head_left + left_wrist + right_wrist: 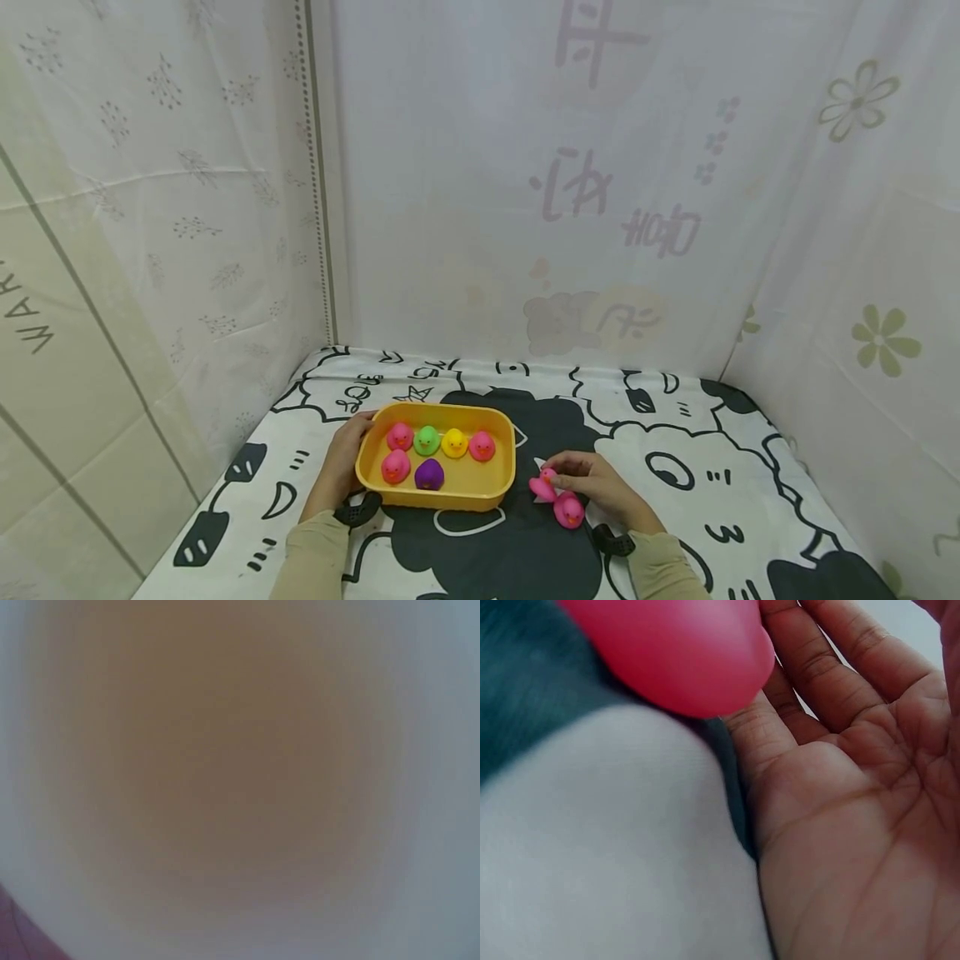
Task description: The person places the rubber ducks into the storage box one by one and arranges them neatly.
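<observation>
A yellow plastic tub sits on the cloth, with my left hand gripping its left end; the fingertips are partly hidden by the rim. Inside are several rubber ducks: pink ones, a green duck, a yellow duck and a purple duck. Right of the tub, my right hand pinches a pink rubber duck between thumb and fingers. Close below it a second pink duck lies on the cloth. In the right wrist view, one pink duck shows beside the palm. The left wrist view is a brownish blur.
A black-and-white cartoon-printed cloth covers the table. Pale printed curtains hang behind and at both sides. Dark bands circle both wrists.
</observation>
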Tool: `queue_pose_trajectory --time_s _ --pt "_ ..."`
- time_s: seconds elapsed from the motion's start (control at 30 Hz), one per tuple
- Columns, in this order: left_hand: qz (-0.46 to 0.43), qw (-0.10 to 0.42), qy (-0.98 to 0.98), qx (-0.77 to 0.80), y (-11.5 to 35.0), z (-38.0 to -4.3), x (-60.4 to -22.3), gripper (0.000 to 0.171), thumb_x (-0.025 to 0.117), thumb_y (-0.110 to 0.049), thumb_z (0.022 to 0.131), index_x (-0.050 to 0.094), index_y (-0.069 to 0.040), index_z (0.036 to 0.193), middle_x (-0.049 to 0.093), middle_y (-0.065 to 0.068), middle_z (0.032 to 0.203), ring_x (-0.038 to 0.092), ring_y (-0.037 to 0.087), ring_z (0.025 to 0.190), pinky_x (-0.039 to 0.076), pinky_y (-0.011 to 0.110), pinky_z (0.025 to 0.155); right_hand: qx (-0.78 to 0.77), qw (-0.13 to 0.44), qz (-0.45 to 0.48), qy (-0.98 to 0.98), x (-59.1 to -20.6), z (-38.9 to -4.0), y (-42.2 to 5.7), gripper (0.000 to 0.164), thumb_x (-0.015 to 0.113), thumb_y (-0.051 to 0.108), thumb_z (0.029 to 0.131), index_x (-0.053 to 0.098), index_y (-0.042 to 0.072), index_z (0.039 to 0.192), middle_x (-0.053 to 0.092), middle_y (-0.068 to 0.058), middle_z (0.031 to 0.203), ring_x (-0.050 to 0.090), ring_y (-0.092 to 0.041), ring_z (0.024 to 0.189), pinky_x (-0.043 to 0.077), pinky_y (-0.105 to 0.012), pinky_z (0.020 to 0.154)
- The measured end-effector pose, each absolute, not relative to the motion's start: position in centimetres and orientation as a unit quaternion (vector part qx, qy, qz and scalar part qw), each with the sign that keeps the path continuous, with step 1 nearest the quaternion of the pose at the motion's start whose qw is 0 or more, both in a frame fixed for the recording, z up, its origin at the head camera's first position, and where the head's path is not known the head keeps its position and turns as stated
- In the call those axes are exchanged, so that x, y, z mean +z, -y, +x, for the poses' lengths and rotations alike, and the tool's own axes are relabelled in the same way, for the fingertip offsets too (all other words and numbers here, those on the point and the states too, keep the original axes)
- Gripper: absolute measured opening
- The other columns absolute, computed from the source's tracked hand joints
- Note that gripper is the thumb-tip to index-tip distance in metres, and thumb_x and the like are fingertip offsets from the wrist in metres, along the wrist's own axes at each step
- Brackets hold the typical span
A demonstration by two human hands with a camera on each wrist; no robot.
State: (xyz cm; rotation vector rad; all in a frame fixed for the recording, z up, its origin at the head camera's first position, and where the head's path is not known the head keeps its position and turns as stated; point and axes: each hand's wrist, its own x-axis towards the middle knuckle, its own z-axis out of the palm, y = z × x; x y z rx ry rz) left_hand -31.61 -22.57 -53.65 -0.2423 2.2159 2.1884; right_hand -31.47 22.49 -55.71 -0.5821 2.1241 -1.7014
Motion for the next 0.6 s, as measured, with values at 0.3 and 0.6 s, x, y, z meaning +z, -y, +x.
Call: queue_pose_trajectory --time_s 0.3,0.6 --pt "-0.081 0.006 -0.715 0.694 22.32 -31.35 -53.74 0.05 0.033 -0.029 0.104 0.045 -0.005 0.147 0.044 0.016 0.15 0.045 0.033 0.132 0.037 0.046 0.113 -0.609 0.177 -0.217 -0.742 -56.25 -31.65 -22.64 0.028 0.068 0.015 0.095 0.069 0.003 0.12 0.071 -0.007 0.112 0.061 -0.022 0.098 0.052 -0.034 0.087" --pt "-0.079 -0.004 -0.716 0.694 22.42 -31.36 -53.68 0.049 0.036 -0.029 0.104 0.048 -0.007 0.146 0.046 0.015 0.148 0.047 0.031 0.13 0.039 0.043 0.112 -0.613 0.173 -0.225 -0.737 -56.25 -31.73 -22.62 0.028 0.069 0.016 0.094 0.069 0.003 0.119 0.07 -0.009 0.11 0.062 -0.022 0.097 0.054 -0.034 0.087"
